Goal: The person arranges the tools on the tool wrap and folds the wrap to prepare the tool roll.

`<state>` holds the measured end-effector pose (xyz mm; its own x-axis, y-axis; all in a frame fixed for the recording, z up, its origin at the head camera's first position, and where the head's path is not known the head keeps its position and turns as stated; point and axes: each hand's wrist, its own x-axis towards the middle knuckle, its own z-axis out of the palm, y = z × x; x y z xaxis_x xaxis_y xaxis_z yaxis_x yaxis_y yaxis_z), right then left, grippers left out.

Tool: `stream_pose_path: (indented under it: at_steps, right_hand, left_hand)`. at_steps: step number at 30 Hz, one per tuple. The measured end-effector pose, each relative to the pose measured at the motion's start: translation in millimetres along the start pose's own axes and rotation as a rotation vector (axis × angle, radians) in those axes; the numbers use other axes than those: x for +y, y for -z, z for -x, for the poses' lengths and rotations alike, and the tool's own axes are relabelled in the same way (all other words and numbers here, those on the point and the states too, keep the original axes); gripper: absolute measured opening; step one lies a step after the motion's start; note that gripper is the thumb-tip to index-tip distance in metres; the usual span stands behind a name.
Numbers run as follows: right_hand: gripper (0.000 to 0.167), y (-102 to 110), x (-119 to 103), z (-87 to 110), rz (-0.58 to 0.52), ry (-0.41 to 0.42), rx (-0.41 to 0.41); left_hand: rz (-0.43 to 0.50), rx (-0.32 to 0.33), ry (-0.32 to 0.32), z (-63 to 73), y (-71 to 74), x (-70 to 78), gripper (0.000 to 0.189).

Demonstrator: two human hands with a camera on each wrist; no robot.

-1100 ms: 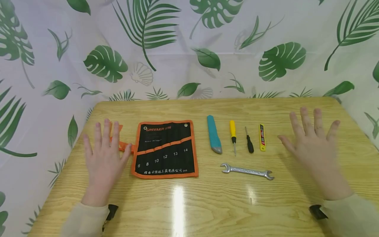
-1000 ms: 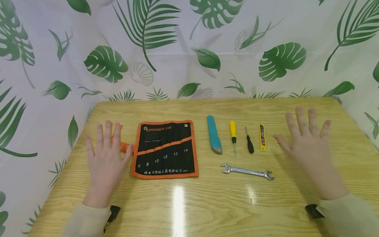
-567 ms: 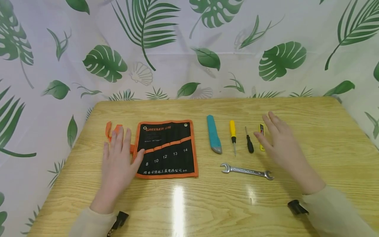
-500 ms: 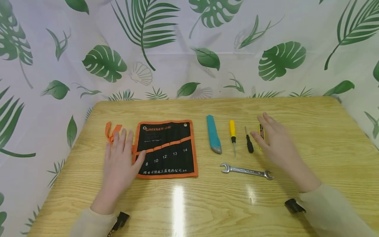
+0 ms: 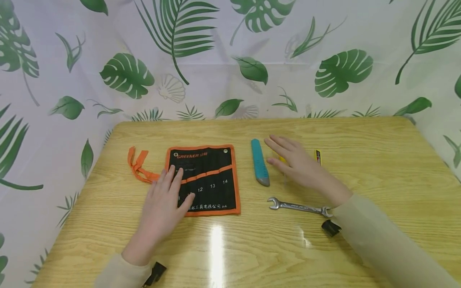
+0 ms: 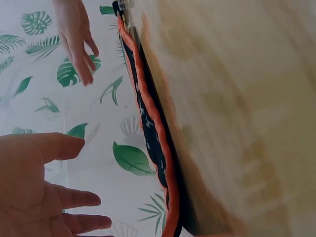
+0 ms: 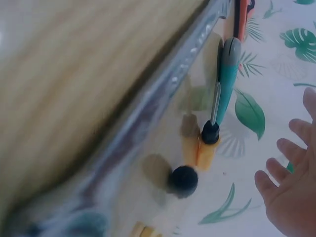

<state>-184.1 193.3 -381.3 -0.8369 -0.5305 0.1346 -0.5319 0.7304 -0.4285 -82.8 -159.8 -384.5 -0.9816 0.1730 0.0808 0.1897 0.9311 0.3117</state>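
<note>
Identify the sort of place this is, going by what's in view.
Probably a staged indoor tabletop setup, not a working workshop: a leaf-print backdrop rises behind a wood-grain table, with a tool pouch and a teal utility knife laid out on top.

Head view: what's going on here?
Someone's left hand hovers over the lower left of the flat black tool pouch, fingers extended. The right hand hovers over the yellow screwdriver and the black screwdriver, just right of the teal utility knife. Neither of the hands grips anything. The wrench lies on the table, nearer the person than the other tools.
</note>
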Motion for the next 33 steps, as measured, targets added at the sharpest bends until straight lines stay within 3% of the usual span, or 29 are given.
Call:
stream_pose_path:
  at_steps: [9, 18, 27, 33]
  right_hand:
    - [0.063, -9, -13, -39.2, 0.231, 0.114, -0.108]
    - [0.063, -21, -20, -67.8, 0.441, 0.263, -0.094]
    - [0.065, -31, -26, -95.4, 0.603, 0.292, -0.172]
    - [0.064, -39, -29, -107.1, 0.668, 0.291, -0.238]
  left_hand:
    - [-0.05, -0.063, -0.043, 2.8, -6.4, 15.3, 0.075]
    - [-0.07, -0.133, -0.071, 5.0, -14.3, 26.8, 0.078]
    - [-0.174, -0.199, -0.153, 6.0, -20.9, 33.6, 0.078]
    - [-0.184, -0.249, -0.17, 3.3, -24.6, 34.5, 0.079]
